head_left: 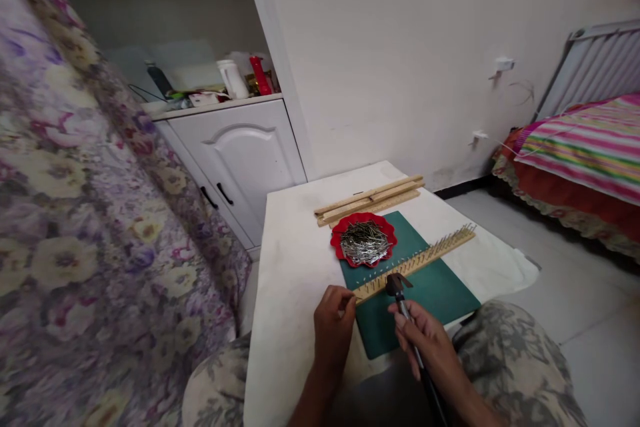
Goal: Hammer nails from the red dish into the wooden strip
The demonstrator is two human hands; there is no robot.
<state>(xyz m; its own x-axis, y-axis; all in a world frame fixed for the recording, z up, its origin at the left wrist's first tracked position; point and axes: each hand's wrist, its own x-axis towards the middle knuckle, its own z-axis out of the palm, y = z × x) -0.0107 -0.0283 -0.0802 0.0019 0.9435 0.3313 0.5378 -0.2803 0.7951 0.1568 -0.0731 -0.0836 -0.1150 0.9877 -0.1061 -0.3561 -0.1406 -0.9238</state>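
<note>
A long wooden strip [417,263] lies aslant on a green mat [435,293], with many thin nails [447,238] standing in it along its length. At its near left end is my left hand [334,320], thumb and forefinger pinched together and touching the strip; whether a nail is between them is too small to tell. My right hand [425,340] grips the handle of a hammer [400,283], whose dark head is over the near half of the strip. A red scalloped dish [336,247] full of loose nails [367,242] stands behind the strip, partly on the mat.
Several more wooden strips [373,200] lie at the back of the white-covered table [295,267]. A white cabinet [245,153] and a floral curtain [125,247] are to the left. My knees in patterned trousers [515,360] flank the table; a bed [585,147] stands right.
</note>
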